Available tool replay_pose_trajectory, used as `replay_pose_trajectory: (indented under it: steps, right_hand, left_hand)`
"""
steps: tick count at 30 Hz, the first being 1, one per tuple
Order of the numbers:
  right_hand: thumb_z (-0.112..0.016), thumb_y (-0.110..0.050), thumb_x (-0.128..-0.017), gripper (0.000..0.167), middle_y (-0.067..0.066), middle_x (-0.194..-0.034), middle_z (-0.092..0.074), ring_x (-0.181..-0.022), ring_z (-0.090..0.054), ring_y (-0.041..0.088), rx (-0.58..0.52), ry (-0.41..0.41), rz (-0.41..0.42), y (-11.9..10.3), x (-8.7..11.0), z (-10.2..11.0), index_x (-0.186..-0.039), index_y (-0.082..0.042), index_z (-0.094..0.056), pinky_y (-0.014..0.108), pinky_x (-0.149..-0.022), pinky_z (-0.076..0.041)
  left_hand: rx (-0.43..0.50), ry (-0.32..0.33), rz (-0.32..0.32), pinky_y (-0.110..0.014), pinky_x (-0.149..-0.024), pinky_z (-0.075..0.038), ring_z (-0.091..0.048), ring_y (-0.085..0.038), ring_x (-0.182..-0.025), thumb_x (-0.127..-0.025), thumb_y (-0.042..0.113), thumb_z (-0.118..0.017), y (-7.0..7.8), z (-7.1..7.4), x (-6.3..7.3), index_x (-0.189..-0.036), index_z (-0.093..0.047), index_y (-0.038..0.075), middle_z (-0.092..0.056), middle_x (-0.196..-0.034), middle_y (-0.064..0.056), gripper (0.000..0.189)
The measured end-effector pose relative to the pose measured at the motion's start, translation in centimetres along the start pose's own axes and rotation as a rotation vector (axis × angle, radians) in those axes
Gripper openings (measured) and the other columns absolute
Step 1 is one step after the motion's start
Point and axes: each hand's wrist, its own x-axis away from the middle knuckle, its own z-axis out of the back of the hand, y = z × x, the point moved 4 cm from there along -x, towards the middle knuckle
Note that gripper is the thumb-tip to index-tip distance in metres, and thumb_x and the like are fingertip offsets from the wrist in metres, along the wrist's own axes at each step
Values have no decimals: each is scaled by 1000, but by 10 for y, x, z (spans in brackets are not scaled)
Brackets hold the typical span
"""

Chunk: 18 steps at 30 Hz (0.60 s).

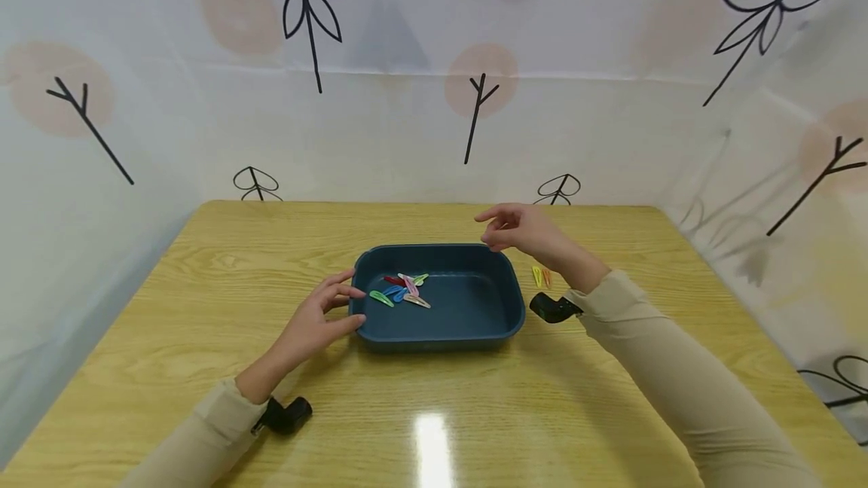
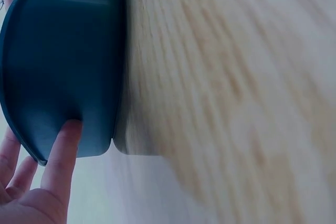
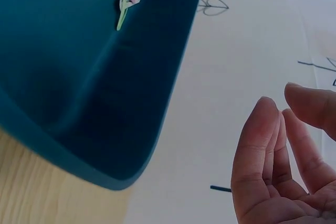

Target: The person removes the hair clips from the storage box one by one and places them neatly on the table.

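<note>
A dark teal plastic bin [image 1: 468, 315] stands on the table with several snap hair clips [image 1: 410, 286] at the left of its floor, green, blue, red, pink and cream among them. My left hand [image 1: 322, 316] touches the bin's left end with fairly straight fingers; in the left wrist view its thumb [image 2: 64, 153] presses the outer wall. Over the bin's back right corner hovers my right hand [image 1: 518, 228], fingers loosely bent; the right wrist view shows nothing between them. Right of the bin, a yellow hair clip [image 1: 537, 276] and an orange hair clip [image 1: 547, 278] lie on the table.
The wood-grain table [image 1: 237, 262] reaches back to a white patterned cloth [image 1: 393, 126] hanging behind and along the sides. A black wrist camera [image 1: 554, 308] is strapped to the right wrist, another black camera [image 1: 288, 416] to the left.
</note>
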Motion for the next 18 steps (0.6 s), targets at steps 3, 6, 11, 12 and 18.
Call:
replay_pose_trajectory:
  steps: [3,6,11,12,18]
  right_hand:
    - [-64,-8,-88,36,18,-96,-57,-94,-56,43,-14,-9,4,1,-3,-5,-123,-2,-55,48,-83,-49]
    - [-63,-6,-88,35,19,-97,-57,-96,-55,44,-41,-30,10,3,-8,-11,-122,-1,-56,50,-85,-48]
    - [-63,-6,-88,35,18,-97,-56,-97,-54,45,-60,-57,17,2,-16,-23,-122,1,-56,52,-86,-46]
    - [-63,-6,-88,35,17,-96,-56,-97,-55,44,-52,-63,19,1,-18,-25,-122,1,-56,51,-86,-47]
    - [-64,-6,-88,35,18,-96,-54,-96,-55,45,-57,-96,32,0,-29,-40,-121,1,-57,52,-85,-47]
  left_hand:
    - [3,-5,0,-47,-90,-45,-49,-39,-115,-84,12,-71,0,-1,0,-112,-60,-1,-32,-146,-9,33]
    - [2,-3,5,-47,-90,-46,-49,-39,-115,-83,12,-71,0,0,1,-111,-60,-1,-32,-146,-9,33]
    - [3,-4,6,-47,-89,-46,-48,-40,-115,-84,12,-70,1,0,1,-112,-60,-1,-32,-146,-9,33]
    - [3,-6,7,-47,-89,-46,-48,-40,-115,-84,12,-70,1,1,1,-112,-60,-1,-32,-146,-9,33]
    - [3,-3,6,-47,-89,-46,-48,-39,-116,-84,12,-71,1,2,0,-112,-60,-1,-31,-146,-8,33]
